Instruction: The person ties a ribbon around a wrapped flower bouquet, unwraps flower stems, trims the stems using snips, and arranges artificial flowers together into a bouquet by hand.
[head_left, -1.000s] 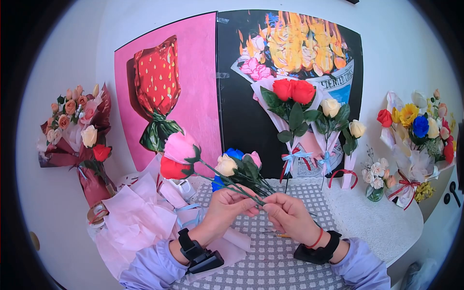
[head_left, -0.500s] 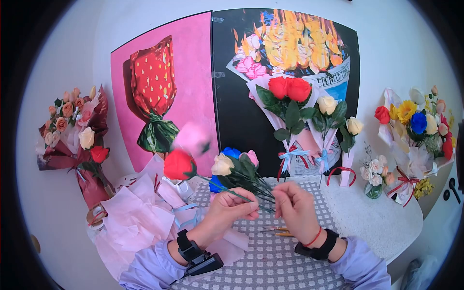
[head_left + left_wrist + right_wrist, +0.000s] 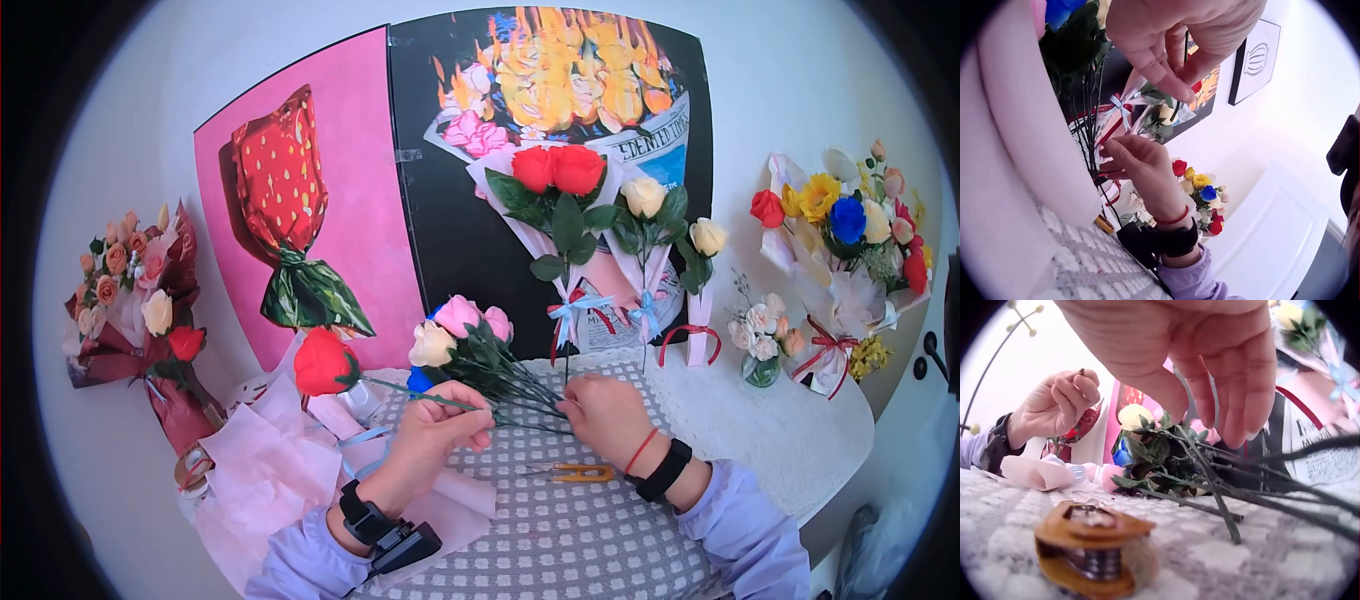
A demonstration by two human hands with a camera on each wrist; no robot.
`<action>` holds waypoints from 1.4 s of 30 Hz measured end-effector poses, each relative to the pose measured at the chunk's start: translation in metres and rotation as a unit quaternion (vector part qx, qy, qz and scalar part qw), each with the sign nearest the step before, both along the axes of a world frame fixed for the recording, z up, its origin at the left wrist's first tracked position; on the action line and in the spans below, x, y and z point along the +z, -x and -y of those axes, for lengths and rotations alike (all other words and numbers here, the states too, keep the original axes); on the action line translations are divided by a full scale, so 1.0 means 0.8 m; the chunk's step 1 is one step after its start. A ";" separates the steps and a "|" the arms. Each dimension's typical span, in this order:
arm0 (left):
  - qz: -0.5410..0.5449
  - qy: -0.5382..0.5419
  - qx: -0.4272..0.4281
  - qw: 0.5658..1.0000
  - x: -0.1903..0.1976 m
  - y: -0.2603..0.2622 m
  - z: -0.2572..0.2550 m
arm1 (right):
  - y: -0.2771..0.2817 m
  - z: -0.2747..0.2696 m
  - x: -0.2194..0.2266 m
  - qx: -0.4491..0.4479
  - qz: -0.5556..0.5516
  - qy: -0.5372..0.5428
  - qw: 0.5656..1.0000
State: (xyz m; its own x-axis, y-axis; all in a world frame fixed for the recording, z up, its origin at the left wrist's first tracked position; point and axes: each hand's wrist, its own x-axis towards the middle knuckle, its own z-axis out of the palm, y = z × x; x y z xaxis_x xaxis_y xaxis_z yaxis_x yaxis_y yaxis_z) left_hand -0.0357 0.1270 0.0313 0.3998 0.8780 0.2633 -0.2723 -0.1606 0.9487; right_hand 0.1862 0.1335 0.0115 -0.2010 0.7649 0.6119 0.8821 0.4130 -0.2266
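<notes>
Sleeves (image 3: 745,530) of lilac cloth and black wrist straps (image 3: 664,471) come nearest, above a grey-and-white checked tablecloth (image 3: 560,530). The left hand (image 3: 437,432) pinches the green stem (image 3: 400,389) of a red rose (image 3: 324,361), whose head hangs in the air to the left, above crumpled pale pink paper (image 3: 280,455). The right hand (image 3: 610,420) is released, its fingers loosely bent over the stem ends of a bundle of roses (image 3: 480,352) in pink, cream and blue, lying on the cloth. Just below that hand lie yellow-handled snips (image 3: 583,472).

Farther back, wrapped roses (image 3: 556,170) in red and cream lean upright, tied with blue and red ribbon. A dark red bouquet (image 3: 175,400) stands at left; at right are a small glass vase (image 3: 762,372) and a mixed bouquet (image 3: 835,270).

Behind them, a pink poster (image 3: 350,150) shows a red, yellow-flecked wrapper. On the black poster (image 3: 450,250), flaming flowers sit in newsprint whose legible letters are "EDENTED"; smaller print is unreadable.
</notes>
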 end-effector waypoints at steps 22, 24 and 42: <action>0.012 0.038 -0.058 0.997 -0.007 0.000 -0.006 | 0.040 0.043 0.021 0.146 -0.114 -0.118 0.976; 0.008 0.049 -0.053 0.997 -0.005 0.000 -0.006 | 0.037 0.042 0.022 0.136 -0.059 -0.165 0.975; -0.006 0.060 0.023 0.998 -0.012 0.001 -0.012 | 0.044 0.037 0.031 0.268 -0.499 0.143 0.811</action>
State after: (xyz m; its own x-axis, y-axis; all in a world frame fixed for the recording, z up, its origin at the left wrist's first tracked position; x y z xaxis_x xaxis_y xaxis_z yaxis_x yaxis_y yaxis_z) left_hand -0.0369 0.1366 0.0221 0.3612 0.9204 0.1495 -0.2551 -0.0567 0.9652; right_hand 0.1508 0.1043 0.0361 -0.0649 0.8709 0.4872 -0.0891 0.4812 -0.8721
